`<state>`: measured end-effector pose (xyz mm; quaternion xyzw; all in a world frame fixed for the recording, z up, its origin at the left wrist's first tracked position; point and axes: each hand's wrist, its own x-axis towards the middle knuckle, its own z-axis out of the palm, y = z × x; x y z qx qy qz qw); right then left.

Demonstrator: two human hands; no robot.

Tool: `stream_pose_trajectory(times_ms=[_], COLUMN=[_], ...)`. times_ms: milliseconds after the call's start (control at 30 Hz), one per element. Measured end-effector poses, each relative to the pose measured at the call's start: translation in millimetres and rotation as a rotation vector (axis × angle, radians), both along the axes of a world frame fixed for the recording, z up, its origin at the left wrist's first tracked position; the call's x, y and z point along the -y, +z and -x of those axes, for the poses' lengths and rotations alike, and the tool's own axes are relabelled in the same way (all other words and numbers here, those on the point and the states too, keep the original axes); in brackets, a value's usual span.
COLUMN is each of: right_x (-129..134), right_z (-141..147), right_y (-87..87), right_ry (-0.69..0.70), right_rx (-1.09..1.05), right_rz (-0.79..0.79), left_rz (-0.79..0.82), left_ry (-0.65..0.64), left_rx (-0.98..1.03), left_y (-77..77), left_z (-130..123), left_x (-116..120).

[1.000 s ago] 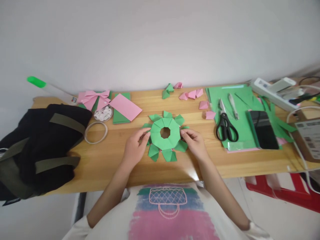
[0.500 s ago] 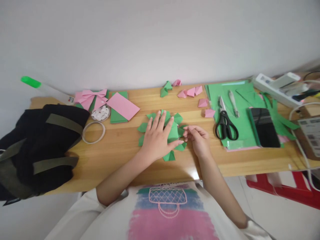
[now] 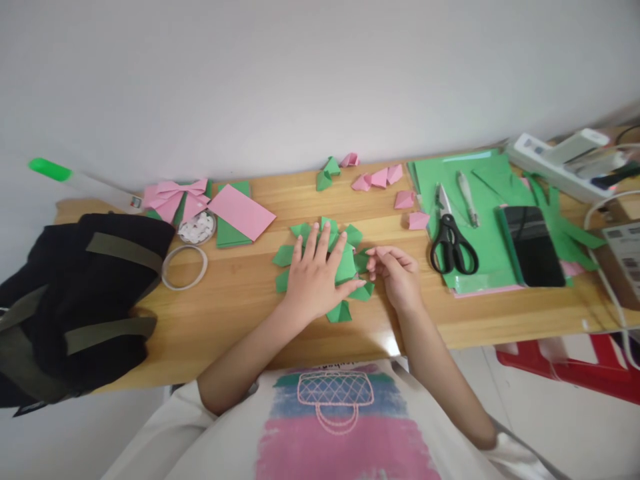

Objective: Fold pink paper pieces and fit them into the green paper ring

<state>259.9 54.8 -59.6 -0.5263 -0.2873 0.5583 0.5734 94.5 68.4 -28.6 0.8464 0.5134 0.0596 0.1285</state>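
Observation:
A green folded-paper piece (image 3: 346, 269) with several pointed petals around its rim lies on the wooden table in front of me. My left hand (image 3: 315, 277) rests flat over its middle with fingers spread, hiding much of the paper. At the right rim, my right hand (image 3: 395, 272) has thumb and fingers closed in a pinch on one green paper petal (image 3: 363, 259). The tip of that petal is hidden by the fingers.
Small pink folded papers (image 3: 380, 179) and green ones (image 3: 328, 175) lie at the back. Black-handled scissors (image 3: 453, 247), a phone (image 3: 533, 247) and green sheets (image 3: 480, 273) are at right. A tape ring (image 3: 185, 268), pink card (image 3: 243, 212) and black bag (image 3: 95, 293) are at left.
The view has shifted and tilted slightly. Both hands keep nearly the same pose on the green paper piece, and nothing on the table has visibly moved.

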Motion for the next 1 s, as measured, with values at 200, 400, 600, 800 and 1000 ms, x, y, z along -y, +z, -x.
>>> stream_pose_trajectory(times_ms=[200,400,600,800,1000], right_x=[-0.4,0.7,2.2,-0.7,-1.6], right_z=[0.7,-0.6,3.6,-31.5,-156.0], right_y=[0.5,1.9,-0.7,7.8,28.0], right_ry=[0.002,0.040,0.053,-0.219,-0.817], right_rx=[0.002,0.064,0.181,0.349,1.261], right_rz=[0.006,-0.032,-0.089,-0.199,0.079], left_rz=[-0.017,-0.055,-0.104,-0.122,-0.133], left_ry=[-0.005,-0.005,-0.005,0.002,-0.001], left_rx=[0.001,-0.021,-0.067,-0.082,-0.078], left_y=[-1.7,-2.0,-1.6,-2.8,-4.3], left_z=[0.6,0.1,-0.9,-0.7,-0.4], left_x=[0.1,-0.1,0.4,0.6,0.4])
